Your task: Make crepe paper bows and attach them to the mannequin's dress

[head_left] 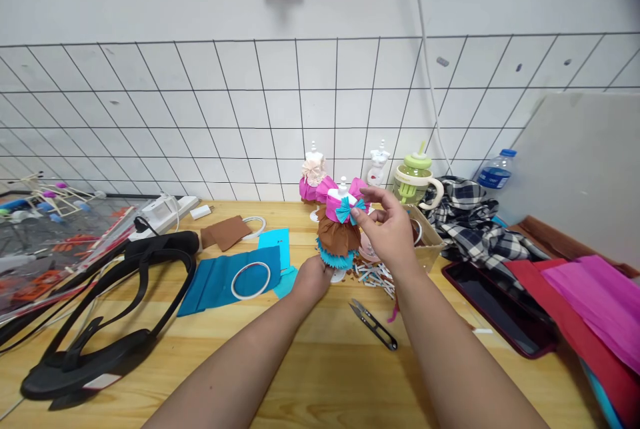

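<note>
A miniature white dress form stands in front of me, dressed in a pink ruffled top, a brown crepe-paper skirt and a blue fringed hem. A blue bow sits on its waist. My left hand is closed at the foot of the form, below the hem; its fingertips are partly hidden. At the bow's right side is the thumb of my right hand, while the index finger reaches the pink ruffle above. Those fingers are apart. Black thread snips lie on the table between my forearms.
Two more dress forms stand behind, one in cream and pink, one white. Paper scraps lie beside a cardboard box. Blue crepe paper with a tape roll and a black headset are left; a phone is right.
</note>
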Action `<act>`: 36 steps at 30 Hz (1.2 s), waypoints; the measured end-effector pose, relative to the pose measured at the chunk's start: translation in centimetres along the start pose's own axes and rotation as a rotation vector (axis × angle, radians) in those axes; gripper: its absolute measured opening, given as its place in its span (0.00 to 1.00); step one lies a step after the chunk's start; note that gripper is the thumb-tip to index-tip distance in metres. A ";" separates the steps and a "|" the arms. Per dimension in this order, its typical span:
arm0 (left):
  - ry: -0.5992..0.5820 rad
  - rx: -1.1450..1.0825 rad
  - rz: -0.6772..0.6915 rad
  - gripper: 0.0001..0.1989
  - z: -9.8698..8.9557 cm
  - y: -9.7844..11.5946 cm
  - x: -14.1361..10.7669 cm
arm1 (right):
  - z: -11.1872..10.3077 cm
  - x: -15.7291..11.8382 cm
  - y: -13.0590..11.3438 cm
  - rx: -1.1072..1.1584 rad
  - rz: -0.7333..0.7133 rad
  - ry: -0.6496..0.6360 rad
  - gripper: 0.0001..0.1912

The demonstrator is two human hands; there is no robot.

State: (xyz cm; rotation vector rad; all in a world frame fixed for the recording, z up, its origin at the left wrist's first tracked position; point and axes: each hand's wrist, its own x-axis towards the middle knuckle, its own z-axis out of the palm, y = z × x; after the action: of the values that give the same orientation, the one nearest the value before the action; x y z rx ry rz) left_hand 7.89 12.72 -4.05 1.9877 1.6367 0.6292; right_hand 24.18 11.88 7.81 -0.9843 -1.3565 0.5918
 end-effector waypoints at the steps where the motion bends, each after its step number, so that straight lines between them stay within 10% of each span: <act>1: -0.002 0.006 0.008 0.11 -0.1 0.0 0.0 | -0.2 0.1 -0.1 -0.009 -0.005 -0.010 0.21; 29: -0.033 -0.002 0.088 0.12 0.0 0.5 -0.5 | -3.3 0.4 -2.8 -0.055 0.035 -0.168 0.22; 36: 0.000 0.002 0.066 0.14 -0.2 0.3 -0.1 | -3.8 0.1 -3.5 -0.086 -0.081 0.023 0.16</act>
State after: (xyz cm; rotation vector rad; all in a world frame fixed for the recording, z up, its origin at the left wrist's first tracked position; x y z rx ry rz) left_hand 7.96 12.62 -3.69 2.0502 1.5779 0.6517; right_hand 27.23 9.29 11.13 -0.9968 -1.4045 0.4632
